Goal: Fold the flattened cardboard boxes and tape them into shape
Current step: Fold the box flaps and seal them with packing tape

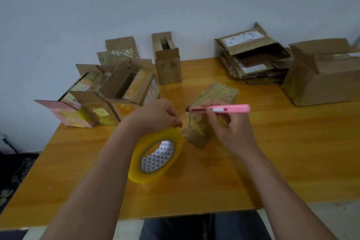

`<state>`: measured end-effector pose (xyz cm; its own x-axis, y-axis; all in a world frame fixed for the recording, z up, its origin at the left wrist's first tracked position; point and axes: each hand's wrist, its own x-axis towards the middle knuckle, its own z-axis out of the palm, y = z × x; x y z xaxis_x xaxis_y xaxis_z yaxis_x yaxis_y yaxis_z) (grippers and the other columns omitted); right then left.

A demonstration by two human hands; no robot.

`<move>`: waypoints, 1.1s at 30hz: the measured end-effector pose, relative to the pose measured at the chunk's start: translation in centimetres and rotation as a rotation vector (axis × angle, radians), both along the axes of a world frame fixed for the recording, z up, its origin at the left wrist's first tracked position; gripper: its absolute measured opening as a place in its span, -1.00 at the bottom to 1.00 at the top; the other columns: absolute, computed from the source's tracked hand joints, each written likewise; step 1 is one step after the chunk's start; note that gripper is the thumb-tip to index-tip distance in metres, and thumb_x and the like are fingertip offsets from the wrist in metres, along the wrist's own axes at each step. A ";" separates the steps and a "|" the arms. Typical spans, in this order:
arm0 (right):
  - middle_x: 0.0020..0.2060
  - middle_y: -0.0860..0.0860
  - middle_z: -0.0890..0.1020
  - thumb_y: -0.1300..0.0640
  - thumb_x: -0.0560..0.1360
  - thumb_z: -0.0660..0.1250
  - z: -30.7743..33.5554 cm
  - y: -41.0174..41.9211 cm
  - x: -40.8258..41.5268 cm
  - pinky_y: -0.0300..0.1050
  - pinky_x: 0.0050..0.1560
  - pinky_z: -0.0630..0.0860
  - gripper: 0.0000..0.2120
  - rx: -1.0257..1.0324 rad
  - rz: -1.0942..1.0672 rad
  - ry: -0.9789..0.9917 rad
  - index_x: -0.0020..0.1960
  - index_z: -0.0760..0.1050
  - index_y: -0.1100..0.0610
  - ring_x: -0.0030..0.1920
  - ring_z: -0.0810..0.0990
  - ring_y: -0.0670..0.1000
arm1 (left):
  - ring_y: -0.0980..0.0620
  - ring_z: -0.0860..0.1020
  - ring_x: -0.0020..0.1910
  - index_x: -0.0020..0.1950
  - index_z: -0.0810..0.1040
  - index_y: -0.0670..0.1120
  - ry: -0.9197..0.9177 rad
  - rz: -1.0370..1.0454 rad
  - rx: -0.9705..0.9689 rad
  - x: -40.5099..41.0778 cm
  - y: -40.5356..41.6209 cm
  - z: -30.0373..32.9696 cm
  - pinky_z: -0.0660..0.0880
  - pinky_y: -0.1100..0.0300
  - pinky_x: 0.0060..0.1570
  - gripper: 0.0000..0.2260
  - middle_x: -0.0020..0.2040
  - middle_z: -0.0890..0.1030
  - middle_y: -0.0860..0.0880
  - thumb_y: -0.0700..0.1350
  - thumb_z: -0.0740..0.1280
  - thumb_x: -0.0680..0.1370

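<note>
A small cardboard box wrapped in shiny tape lies at the middle of the wooden table. My left hand grips the top of a big yellow tape roll, held above the table just left of the box. My right hand holds a pink utility knife, with its tip pointing left at the gap between the roll and the box. A thin clear strip of tape seems to run from the roll to the box, though it is hard to make out.
Several folded, taped boxes stand in a group at the back left. One upright open box stands at the back centre. A stack of flattened boxes and a large open box sit at the back right.
</note>
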<state>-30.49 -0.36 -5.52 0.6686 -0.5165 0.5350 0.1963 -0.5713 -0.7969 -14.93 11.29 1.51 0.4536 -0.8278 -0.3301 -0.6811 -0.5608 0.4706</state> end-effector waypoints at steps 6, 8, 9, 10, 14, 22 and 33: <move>-0.28 -0.18 0.62 0.18 0.49 0.27 -0.4 -0.3 -0.1 -0.20 -0.25 0.55 -0.88 -0.044 -0.036 0.091 -0.16 0.55 0.02 -0.24 0.60 -0.14 | 0.06 0.58 -0.23 -0.06 0.71 -0.04 -0.031 0.004 -0.038 0.3 0.6 0.1 0.52 0.12 -0.18 -0.83 -0.20 0.63 0.10 -0.08 0.32 0.61; -0.29 -0.22 0.62 0.20 0.51 0.29 0.2 -0.4 -0.3 -0.30 -0.31 0.50 -0.88 0.134 -0.019 -0.001 -0.12 0.55 0.02 -0.23 0.61 -0.16 | 0.07 0.58 -0.21 -0.07 0.72 -0.04 -0.026 0.009 -0.051 0.1 0.8 0.1 0.54 0.07 -0.15 -0.82 -0.13 0.67 0.06 -0.08 0.32 0.61; -0.26 -0.20 0.64 0.24 0.53 0.30 0.6 -0.3 -0.5 -0.33 -0.28 0.51 -0.87 0.209 -0.006 -0.056 -0.11 0.56 0.05 -0.22 0.62 -0.16 | 0.07 0.60 -0.14 -0.07 0.72 -0.04 -0.025 0.014 -0.060 0.0 0.9 0.1 0.55 0.07 -0.06 -0.82 -0.07 0.68 0.05 -0.08 0.32 0.60; -0.24 -0.17 0.66 0.29 0.55 0.29 0.8 -0.3 -0.7 -0.31 -0.23 0.53 -0.85 0.264 -0.001 -0.111 -0.09 0.56 0.08 -0.20 0.63 -0.14 | 0.07 0.61 -0.08 -0.07 0.72 -0.05 -0.025 0.020 -0.071 -0.1 1.0 0.0 0.55 0.10 0.01 -0.83 -0.03 0.68 0.05 -0.08 0.33 0.60; -0.22 -0.10 0.64 0.28 0.59 0.26 1.7 -0.1 -2.1 -0.28 -0.18 0.53 -0.89 0.203 -0.116 -0.292 -0.02 0.53 0.12 -0.19 0.61 -0.14 | -0.02 0.63 -0.04 -0.04 0.72 -0.06 -0.041 0.021 -0.110 -0.6 1.1 -0.1 0.57 0.08 0.01 -0.84 -0.10 0.69 0.04 -0.09 0.34 0.59; -0.14 0.06 0.61 0.31 0.35 0.49 -2.2 -2.6 -6.2 -0.08 -0.19 0.47 -0.73 -0.683 -0.606 0.438 0.04 0.60 0.15 -0.11 0.51 0.05 | 0.16 0.54 -0.03 0.10 0.65 0.01 -0.017 -0.027 -0.148 -1.5 0.9 -0.1 0.37 0.32 -0.17 -0.83 -0.04 0.61 0.03 -0.19 0.33 0.59; -0.06 -0.04 0.55 0.18 0.55 0.29 -3.5 -0.7 -5.2 -0.19 -0.05 0.43 -0.76 -0.419 -0.432 0.623 0.19 0.58 0.05 -0.01 0.43 -0.05 | 0.26 0.49 -0.01 -0.01 0.63 0.04 -0.055 -0.050 -0.251 -1.4 2.0 -0.4 0.31 0.40 -0.15 -0.88 -0.04 0.59 0.13 -0.17 0.36 0.57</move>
